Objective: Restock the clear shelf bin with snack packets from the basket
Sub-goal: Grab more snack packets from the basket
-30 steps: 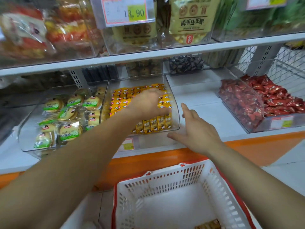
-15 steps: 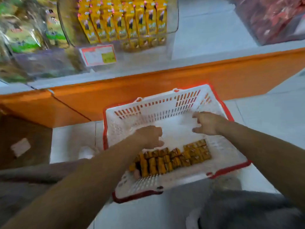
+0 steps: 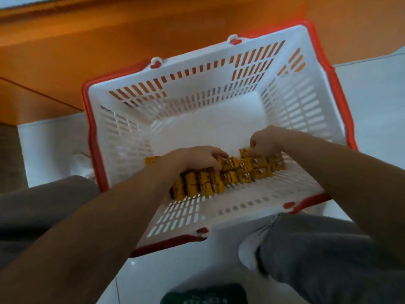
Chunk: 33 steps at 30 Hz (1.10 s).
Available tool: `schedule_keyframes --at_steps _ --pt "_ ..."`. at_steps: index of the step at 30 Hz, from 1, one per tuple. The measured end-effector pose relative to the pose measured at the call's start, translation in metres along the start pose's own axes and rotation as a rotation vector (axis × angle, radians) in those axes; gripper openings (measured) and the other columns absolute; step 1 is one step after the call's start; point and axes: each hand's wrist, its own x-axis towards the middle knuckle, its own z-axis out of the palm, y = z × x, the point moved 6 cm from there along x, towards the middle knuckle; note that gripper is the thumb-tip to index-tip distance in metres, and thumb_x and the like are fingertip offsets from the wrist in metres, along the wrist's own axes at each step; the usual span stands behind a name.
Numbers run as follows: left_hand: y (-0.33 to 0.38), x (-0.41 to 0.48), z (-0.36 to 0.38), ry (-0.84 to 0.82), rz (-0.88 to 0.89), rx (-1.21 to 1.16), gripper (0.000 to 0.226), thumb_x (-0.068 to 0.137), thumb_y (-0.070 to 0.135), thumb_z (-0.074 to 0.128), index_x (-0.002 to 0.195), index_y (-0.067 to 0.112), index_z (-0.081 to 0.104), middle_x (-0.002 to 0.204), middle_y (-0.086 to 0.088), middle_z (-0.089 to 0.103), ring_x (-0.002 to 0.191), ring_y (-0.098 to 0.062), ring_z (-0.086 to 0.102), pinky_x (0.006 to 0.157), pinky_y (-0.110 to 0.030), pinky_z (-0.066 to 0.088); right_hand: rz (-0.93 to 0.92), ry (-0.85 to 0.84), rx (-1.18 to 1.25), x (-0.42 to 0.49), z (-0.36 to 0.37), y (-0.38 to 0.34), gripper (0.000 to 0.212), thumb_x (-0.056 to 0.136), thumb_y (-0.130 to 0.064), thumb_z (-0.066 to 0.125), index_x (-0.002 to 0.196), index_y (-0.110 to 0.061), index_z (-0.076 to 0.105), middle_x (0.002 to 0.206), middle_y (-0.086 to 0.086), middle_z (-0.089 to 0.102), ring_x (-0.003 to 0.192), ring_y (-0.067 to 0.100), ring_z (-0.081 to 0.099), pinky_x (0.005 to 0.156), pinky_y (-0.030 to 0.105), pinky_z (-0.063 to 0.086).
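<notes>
Trouser legs [image 3: 317, 264] nearest the lens, one either side; I am crouched over the basket [image 3: 186, 213], which sits on the floor between them. Packets [image 3: 238, 175]: small yellow ones, packed in a double row on the basket floor, tight against the near wall. The row's long axis runs left to right, its right end angled slightly away from me. Left hand [image 3: 195, 157] lies on the left end, fingers curled over the tops and down the far side of the packets. Right hand [image 3: 266, 139] is on the right end, fingertips bent down and pinching the far edge there; thumb contact too blurred to confirm. So the row lies directly under and between both hands, neither nearer than the other. One stray packet [image 3: 151, 160] sits just left of the left wrist, outside the grasp. Judgement: the lift depends on squeezing inward along that axis, or the middle will sag out. Beyond the basket's far wall is the orange shelf base [image 3: 109, 44]. The bin is above, out of view.
</notes>
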Motion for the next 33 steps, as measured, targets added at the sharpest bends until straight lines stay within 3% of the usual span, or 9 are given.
schedule_keyframes --at_steps 4,6,11,16,19,21,24,27,33 --pt "-0.001 0.000 -0.007 0.007 0.077 0.098 0.056 0.096 0.030 0.069 0.148 0.033 0.050 0.150 0.001 0.050 0.124 -0.014 0.047 0.101 -0.030 0.032 -0.017 -0.002 0.080 0.000 0.002 -0.003 0.048 0.091 -0.058 0.051 0.120 -0.024 0.068 0.121 0.004 0.067 0.103 0.027 0.062 0.088 0.037 0.052" --pt "0.002 0.003 -0.007 0.017 0.106 0.074 0.054 0.096 0.034 0.069 0.147 0.033 0.052 0.148 0.002 0.052 0.121 -0.011 0.047 0.099 -0.028 0.031 -0.026 0.000 0.189 0.001 0.001 -0.007 0.047 0.094 -0.055 0.052 0.124 -0.021 0.067 0.126 0.003 0.065 0.107 0.025 0.060 0.086 0.034 0.047" --pt "0.005 0.013 -0.001 -0.003 0.099 -0.008 0.059 0.094 0.043 0.070 0.148 0.033 0.050 0.153 0.002 0.050 0.136 -0.017 0.049 0.105 -0.031 0.035 -0.024 -0.072 0.331 0.001 0.009 -0.014 0.038 0.098 -0.037 0.049 0.132 -0.023 0.060 0.138 0.003 0.057 0.116 0.020 0.052 0.086 0.030 0.035" --pt "-0.002 0.017 0.000 -0.012 0.088 -0.033 0.058 0.093 0.047 0.069 0.146 0.032 0.051 0.137 0.005 0.055 0.115 -0.011 0.050 0.098 -0.029 0.035 0.039 -0.124 0.235 -0.001 0.005 -0.002 0.047 0.097 -0.046 0.047 0.132 -0.017 0.058 0.138 0.007 0.055 0.112 0.023 0.052 0.089 0.033 0.040" --pt "-0.007 0.018 -0.006 0.122 0.087 -0.140 0.050 0.093 0.046 0.069 0.138 0.028 0.055 0.118 0.011 0.056 0.107 -0.011 0.054 0.088 -0.024 0.039 0.059 -0.144 0.243 -0.002 0.010 0.004 0.056 0.091 -0.053 0.053 0.131 -0.015 0.059 0.138 0.009 0.055 0.120 0.027 0.052 0.098 0.040 0.043" --pt "-0.011 0.016 -0.016 0.257 0.064 -0.219 0.041 0.095 0.048 0.065 0.130 0.027 0.059 0.115 0.007 0.058 0.100 -0.010 0.056 0.078 -0.020 0.040 0.062 -0.161 0.325 -0.003 0.015 0.003 0.055 0.088 -0.054 0.058 0.130 -0.017 0.058 0.132 0.007 0.057 0.113 0.027 0.057 0.092 0.041 0.048" --pt "-0.014 0.017 -0.017 0.213 0.022 -0.201 0.056 0.095 0.055 0.061 0.140 0.023 0.054 0.133 0.001 0.055 0.118 -0.018 0.054 0.097 -0.032 0.042 0.099 -0.237 0.510 -0.005 0.023 0.002 0.045 0.089 -0.046 0.061 0.127 -0.021 0.054 0.123 0.006 0.058 0.100 0.025 0.061 0.074 0.036 0.053" --pt "-0.009 0.017 -0.008 0.148 0.014 -0.146 0.072 0.086 0.053 0.074 0.148 0.027 0.046 0.136 0.005 0.052 0.122 -0.015 0.050 0.102 -0.033 0.039 0.117 -0.251 0.571 -0.008 0.024 0.005 0.041 0.088 -0.043 0.062 0.122 -0.021 0.053 0.117 0.004 0.058 0.092 0.020 0.061 0.067 0.032 0.052" --pt "-0.009 0.026 -0.015 0.481 0.014 -0.213 0.052 0.087 0.035 0.079 0.132 0.015 0.062 0.136 -0.009 0.059 0.123 -0.028 0.055 0.092 -0.030 0.041 0.143 -0.148 0.738 -0.010 0.021 0.014 0.037 0.090 -0.030 0.068 0.120 -0.018 0.050 0.112 0.012 0.062 0.095 0.028 0.067 0.071 0.039 0.060"
